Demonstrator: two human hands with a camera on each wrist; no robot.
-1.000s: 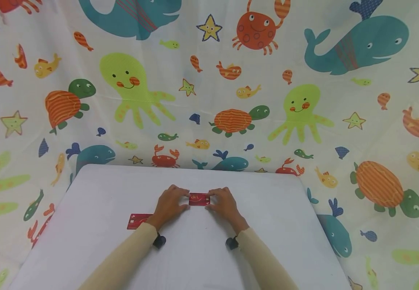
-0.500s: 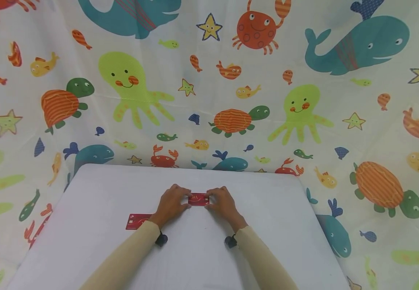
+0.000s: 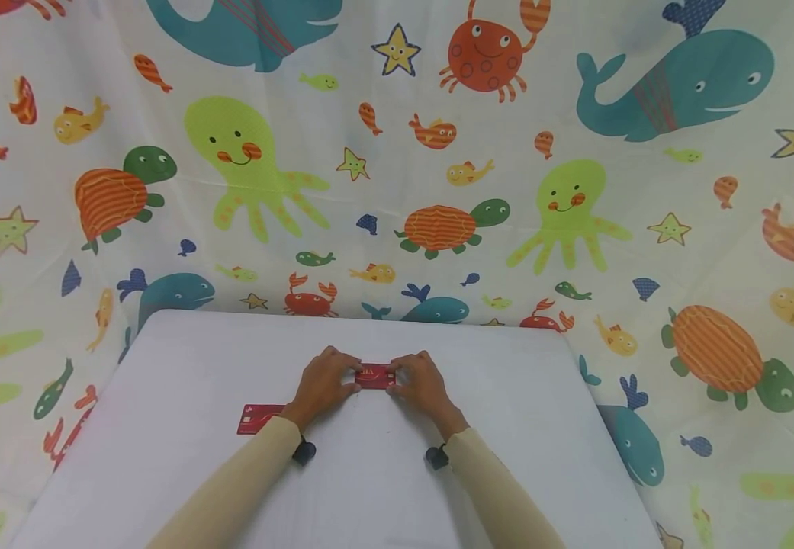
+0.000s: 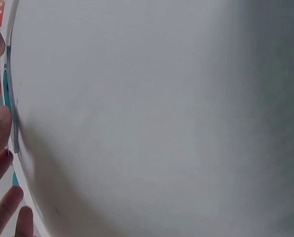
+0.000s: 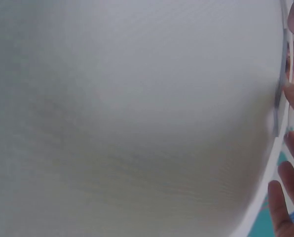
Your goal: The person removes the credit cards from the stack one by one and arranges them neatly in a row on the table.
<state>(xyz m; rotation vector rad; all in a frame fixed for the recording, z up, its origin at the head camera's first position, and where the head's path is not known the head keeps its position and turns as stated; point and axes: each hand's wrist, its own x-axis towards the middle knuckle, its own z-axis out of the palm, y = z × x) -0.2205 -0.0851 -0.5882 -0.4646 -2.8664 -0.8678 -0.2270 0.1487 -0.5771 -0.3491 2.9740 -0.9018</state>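
Note:
Between both hands at the middle of the table lies a small stack of red VIP cards (image 3: 374, 377). Its layered grey edge (image 4: 12, 98) shows side-on in the left wrist view. My left hand (image 3: 324, 385) pinches the left end, thumb at the near edge and finger at the far edge. At the right end my right hand (image 3: 424, 387) holds it the same way. The remaining fingers (image 5: 277, 202) of the right hand extend loosely in the right wrist view. Another red card (image 3: 258, 418) lies flat to the left, partly hidden by the left wrist and sleeve.
The white table (image 3: 506, 427) reaches back to a hanging curtain (image 3: 342, 191) printed with sea animals. Dark wrist cameras (image 3: 304, 453) sit under both wrists. Both forearms in beige sleeves (image 3: 232, 488) cross the front part of the table.
My left hand has edged slightly right and covers a bit more of the top card's lettering. The stack stays in both hands; the head view has shifted slightly.

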